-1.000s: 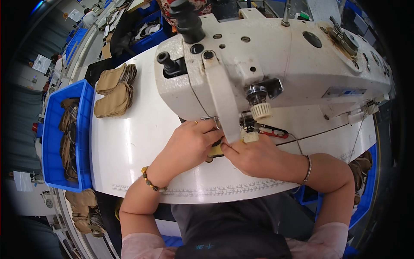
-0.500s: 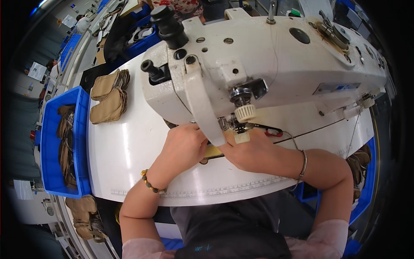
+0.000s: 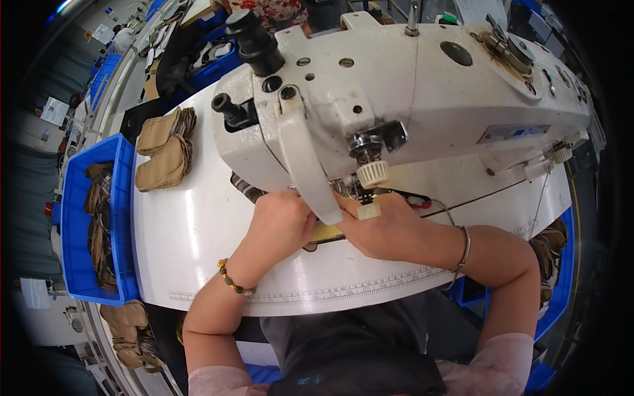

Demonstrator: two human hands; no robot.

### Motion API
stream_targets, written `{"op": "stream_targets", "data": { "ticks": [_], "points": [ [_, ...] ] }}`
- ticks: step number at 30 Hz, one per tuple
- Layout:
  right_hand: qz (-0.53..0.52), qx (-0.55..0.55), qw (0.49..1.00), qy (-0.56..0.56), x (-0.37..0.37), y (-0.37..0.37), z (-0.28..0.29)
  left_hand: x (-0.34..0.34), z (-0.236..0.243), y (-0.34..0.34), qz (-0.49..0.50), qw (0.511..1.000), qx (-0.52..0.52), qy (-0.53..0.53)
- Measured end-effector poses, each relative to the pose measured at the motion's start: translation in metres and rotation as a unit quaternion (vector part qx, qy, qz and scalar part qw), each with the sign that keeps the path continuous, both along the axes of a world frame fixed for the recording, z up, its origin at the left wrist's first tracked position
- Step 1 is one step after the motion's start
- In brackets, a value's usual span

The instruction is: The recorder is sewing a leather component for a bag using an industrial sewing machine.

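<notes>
A white sewing machine [image 3: 343, 92] spans the white worktable [image 3: 178, 237]. My left hand [image 3: 277, 224], with curled fingers, is at the needle area below the machine head. My right hand [image 3: 380, 224] is bent in beside it from the right, fingertips partly behind the white front arm of the machine; what both hold is hidden. A striped fabric piece [image 3: 246, 187] shows just behind my left hand, and a yellow plate [image 3: 327, 232] lies under my fingers. Dark clippers with red handles [image 3: 419, 203] lie right of the needle area.
Tan fabric stacks [image 3: 162, 158] lie at the table's left. A blue bin of brown pieces [image 3: 122, 264] stands left, another blue bin [image 3: 561, 297] at right. More tan pieces [image 3: 125, 330] sit lower left. A co-worker's floral clothing [image 3: 264, 13] shows beyond the machine; another person [image 3: 124, 39] is far back.
More of the striped fabric shows behind my left hand. Both hands have shifted slightly within the machine's needle area, and the whole view has shifted, the machine appearing further left.
</notes>
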State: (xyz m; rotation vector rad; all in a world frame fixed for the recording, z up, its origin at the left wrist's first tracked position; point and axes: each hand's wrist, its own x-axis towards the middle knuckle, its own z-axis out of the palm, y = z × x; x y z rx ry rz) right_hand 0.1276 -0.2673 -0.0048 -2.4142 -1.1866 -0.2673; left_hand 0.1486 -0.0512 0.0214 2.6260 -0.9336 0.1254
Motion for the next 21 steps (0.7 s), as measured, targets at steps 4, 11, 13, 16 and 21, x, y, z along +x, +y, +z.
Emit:
{"op": "stream_targets", "data": {
  "ticks": [4,11,13,16,21],
  "points": [
    [-0.006,-0.017,1.0,-0.003,0.001,0.0,0.001,-0.001,0.0,0.002,0.001,1.0,-0.001,0.002],
    [-0.004,-0.01,0.999,-0.046,0.001,-0.006,0.0,-0.014,0.013,0.007,-0.003,0.997,0.046,-0.061],
    [-0.005,-0.031,0.997,-0.068,0.0,-0.006,0.003,-0.013,0.009,0.01,-0.005,0.996,0.044,-0.073],
    [-0.038,0.039,0.992,-0.117,0.003,-0.007,0.0,-0.008,0.009,0.009,-0.013,0.993,0.031,-0.111],
    [-0.061,0.076,0.987,-0.127,0.014,-0.005,-0.011,-0.005,0.008,0.013,-0.022,0.989,0.034,-0.145]
  ]
}}
